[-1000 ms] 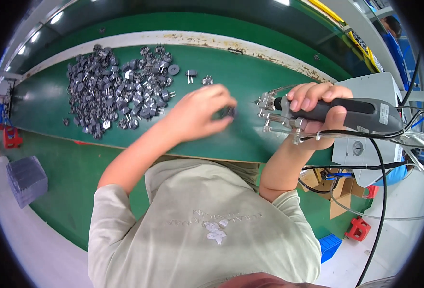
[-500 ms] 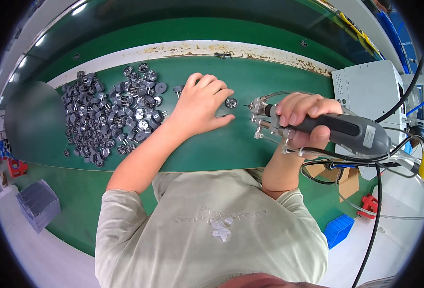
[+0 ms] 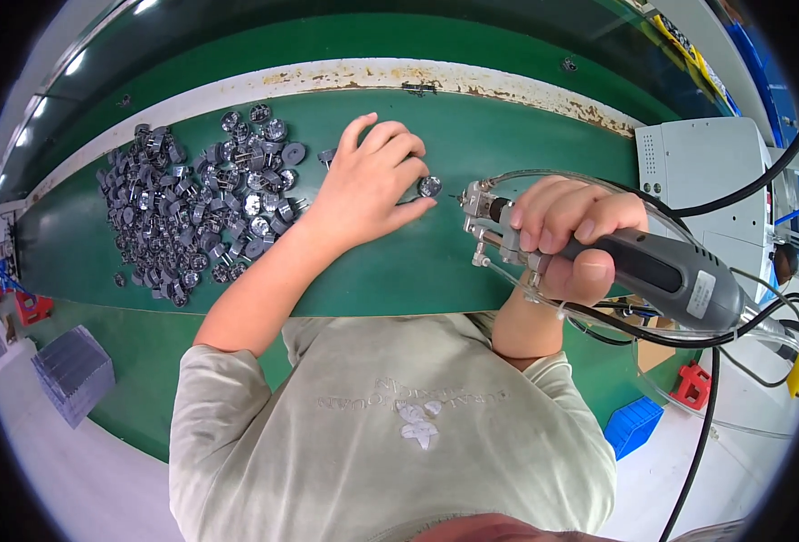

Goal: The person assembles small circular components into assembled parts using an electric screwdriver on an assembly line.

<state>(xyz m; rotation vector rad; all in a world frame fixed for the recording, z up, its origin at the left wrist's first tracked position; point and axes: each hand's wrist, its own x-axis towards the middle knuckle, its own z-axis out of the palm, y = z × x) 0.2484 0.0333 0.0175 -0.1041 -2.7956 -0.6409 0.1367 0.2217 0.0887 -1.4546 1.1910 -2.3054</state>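
My left hand (image 3: 370, 185) rests on the green bench top with thumb and forefinger closed about a small round buzzer-like component (image 3: 429, 186). That component shows a shiny speckled face. Another dark component (image 3: 326, 157) with pins lies beside the back of this hand, partly hidden by it. My right hand (image 3: 569, 230) is wrapped round a dark grey handheld rotary tool (image 3: 662, 271). Metal clamp pieces and clear tubes are fixed to its front. Its thin tip (image 3: 455, 196) points left, a short way from the round component, not touching it.
A large heap of similar black components (image 3: 178, 212) with pins covers the left of the bench. At the right stands a light grey machine box (image 3: 702, 172). Black cables (image 3: 711, 415) and tubes trail from the tool. A blue bin (image 3: 633, 427) sits below at right, a grey stack (image 3: 72, 375) at left.
The thumb of my left hand has moved in toward the forefinger, about the round component. My right hand keeps its grip on the tool. The whole view has shifted slightly.
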